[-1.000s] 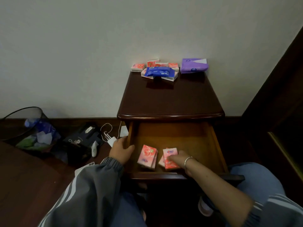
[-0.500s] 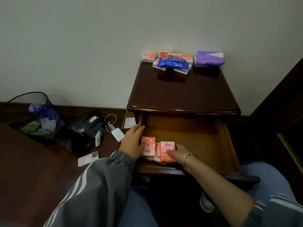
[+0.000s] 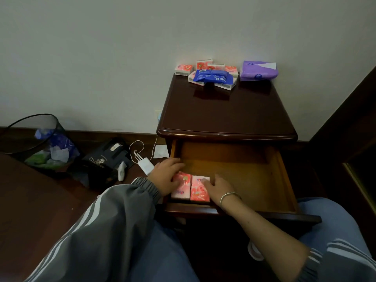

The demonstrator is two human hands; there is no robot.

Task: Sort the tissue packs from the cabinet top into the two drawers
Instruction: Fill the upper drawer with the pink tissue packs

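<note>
- Head view, only one available; all places given against the cabinet [image 3: 223, 119], dark wood, back against the wall.
- Top drawer [image 3: 281, 180] of the cabinet is pulled out toward the person.
- Two pink tissue packs lie flat in the drawer's front-left corner, side by side and touching: left pack [image 3: 182, 190], right pack [image 3: 200, 191].
- Left hand [image 3: 165, 177] rests on the left pack's left side, fingers stretched toward the drawer's left wall. Grip wide, wrapped round nothing.
- Right hand [image 3: 218, 187] has its fingertips lying on the right pack's far right edge. Grip loose, touching rather than pinching. Bracelet [image 3: 230, 195] on that wrist.
- Rear of the cabinet top, by the wall: cluster of pink packs [image 3: 184, 69] with a blue pack [image 3: 212, 76] lying across them.
- Purple pack [image 3: 258, 71] sits just right of that cluster, at the rear right corner of the cabinet top.
- Front of the cabinet top shows bare wood.
- Floor left of the cabinet: white charger [image 3: 145, 164] with its cable looping back toward the wall, then a black box [image 3: 105, 161], then a mesh bin [image 3: 36, 143] with paper scraps, farthest out.
- Grey striped sleeve [image 3: 114, 216] covers the left arm down to the wrist; the right forearm is bare.
</note>
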